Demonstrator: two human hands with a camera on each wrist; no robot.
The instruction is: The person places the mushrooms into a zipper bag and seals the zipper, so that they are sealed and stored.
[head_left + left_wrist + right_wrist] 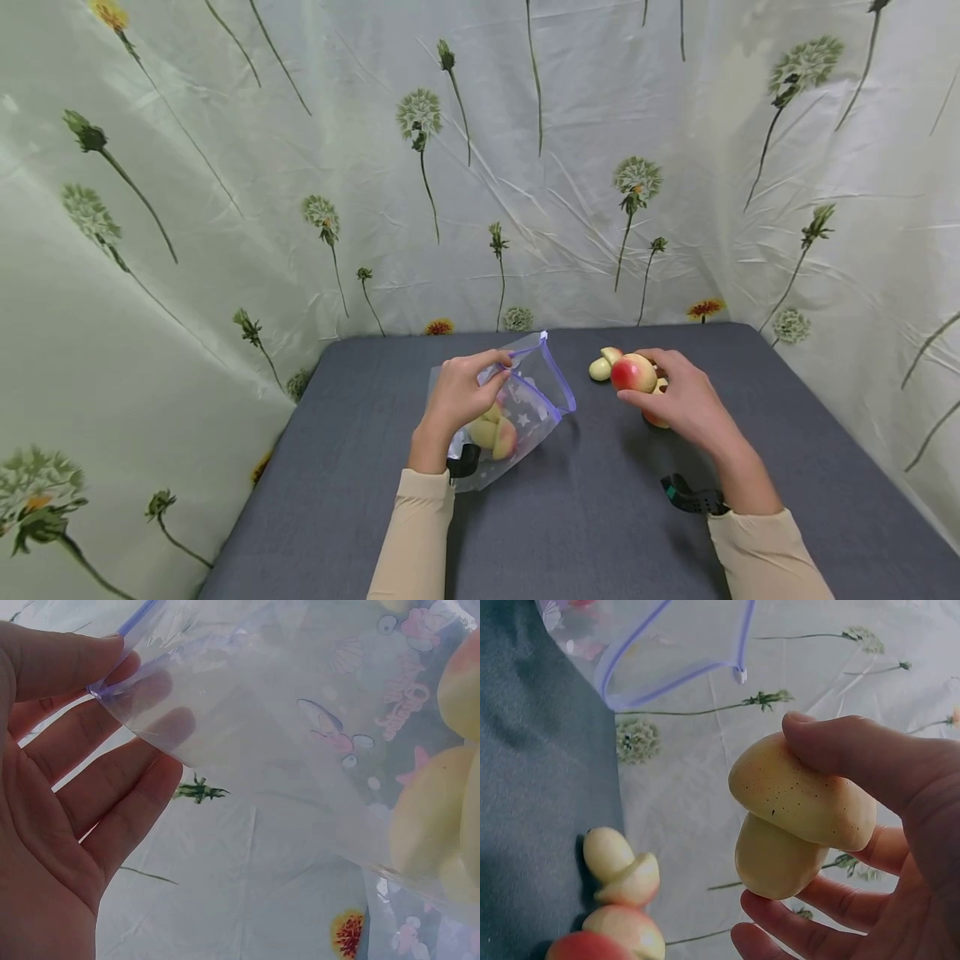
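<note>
My left hand (467, 390) pinches the purple-edged mouth of a clear zip bag (528, 421) between thumb and fingertips. The bag hangs tilted with its mouth spread toward the right, and toy mushrooms (504, 437) show through its printed side. To the right, my right hand (686, 404) holds a toy mushroom (802, 795) up over the table, thumb on the cap and fingers beneath. It has a rounded red-and-yellow cap with dark specks and a thick pale stem. Beyond that hand lie further mushrooms (620, 866) close together, partly hidden by it in the head view.
A dark grey table (585, 517) lies beneath both hands. Behind it and along its sides hangs a pale curtain (480, 192) printed with dandelions. Dark straps (693, 497) sit around the wrists, below beige sleeves.
</note>
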